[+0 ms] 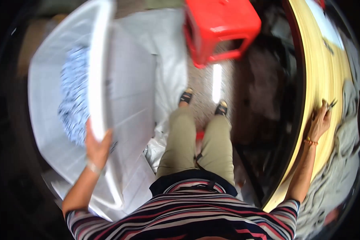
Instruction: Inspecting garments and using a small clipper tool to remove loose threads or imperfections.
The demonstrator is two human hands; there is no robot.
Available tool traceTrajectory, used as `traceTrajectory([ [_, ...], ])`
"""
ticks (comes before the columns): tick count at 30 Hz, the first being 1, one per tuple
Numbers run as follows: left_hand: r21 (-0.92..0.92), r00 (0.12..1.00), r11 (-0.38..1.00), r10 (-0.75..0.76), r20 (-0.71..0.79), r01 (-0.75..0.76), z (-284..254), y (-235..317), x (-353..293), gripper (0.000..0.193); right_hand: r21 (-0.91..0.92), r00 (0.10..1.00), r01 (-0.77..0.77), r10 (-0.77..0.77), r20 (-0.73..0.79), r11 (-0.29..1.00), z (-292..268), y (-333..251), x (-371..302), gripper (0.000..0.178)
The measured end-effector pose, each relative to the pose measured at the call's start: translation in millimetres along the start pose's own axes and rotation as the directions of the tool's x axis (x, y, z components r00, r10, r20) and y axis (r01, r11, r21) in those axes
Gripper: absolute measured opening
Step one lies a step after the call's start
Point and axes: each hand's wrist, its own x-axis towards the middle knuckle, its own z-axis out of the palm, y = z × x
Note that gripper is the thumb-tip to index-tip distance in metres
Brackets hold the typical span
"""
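Observation:
On the left stands a large white plastic bin (100, 60), and blue-and-white cloth (75, 100) lies inside it. My left hand (97, 146) grips the bin's near-right rim, its thumb on the outer side and the fingers over the edge, partly blurred. Over the yellow wooden table (314, 68) on the right, my right hand (320, 122) is closed with a small pair of dark thread snips (332, 105) between the fingertips. The snips' points stick out beyond the fingers.
A red plastic stool (226, 24) stands ahead. Pale sheeting (170, 52) covers floor beside the bin. Grey-green fabric (332, 168) is heaped along the table's right side. Dark material (268, 88) lies in shadow left of the table.

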Motion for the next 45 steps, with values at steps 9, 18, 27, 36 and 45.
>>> traceTrajectory([
  [9,-0.608,0.959,0.748,-0.136,0.249,0.264,-13.9,-39.7,38.0,0.068,0.160,0.990,-0.031,0.008,0.137,0.987,-17.6,0.3,-14.0,0.030],
  [18,0.614,0.987,0.789,0.099,-0.123,-0.003,-8.7,-192.7,45.4,0.116,0.235,0.903,-0.099,-0.012,0.429,0.967,-44.4,-67.7,-163.8,0.038],
  [27,0.502,0.992,0.857,-0.086,-0.089,0.119,-6.4,-235.8,95.6,0.037,0.235,0.713,0.011,-0.172,0.679,0.972,-15.3,-153.8,-218.4,0.032],
  [36,0.847,0.705,0.516,0.649,-0.287,-0.130,17.9,-190.6,124.4,0.043,0.139,0.655,-0.057,-0.068,0.752,0.989,-19.7,-126.4,-252.2,0.032],
  [45,-0.172,0.668,0.904,0.150,-0.728,-0.391,-29.8,-179.7,157.0,0.026,0.126,0.637,0.014,-0.105,0.764,0.992,2.0,-142.8,-238.9,0.029],
])
